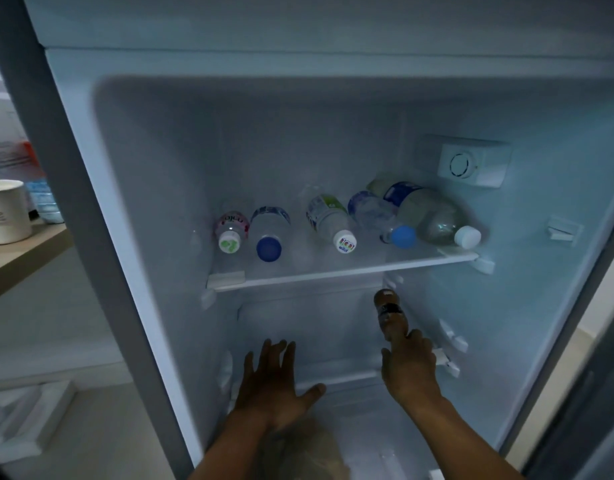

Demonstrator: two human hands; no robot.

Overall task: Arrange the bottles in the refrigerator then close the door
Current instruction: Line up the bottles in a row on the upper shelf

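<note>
The refrigerator stands open, its upper glass shelf (pixel 333 270) carrying several clear water bottles lying with caps toward me. Among them are a pink-labelled bottle (pixel 230 230), a blue-capped bottle (pixel 269 233), a green-labelled bottle with a white cap (pixel 329 220) and a large white-capped bottle (pixel 433 216) at the right. Below that shelf my right hand (pixel 409 368) is shut on a small dark bottle (pixel 390 315), held pointing into the lower compartment at the right. My left hand (pixel 274 386) is open, fingers spread, reaching into the lower compartment.
A thermostat dial box (pixel 473 164) sits on the right inner wall, with shelf rails (pixel 447 351) below it. Left of the fridge, a wooden counter (pixel 18 258) holds a white paper cup (pixel 7 211). A blurred object (pixel 305 448) lies low in front.
</note>
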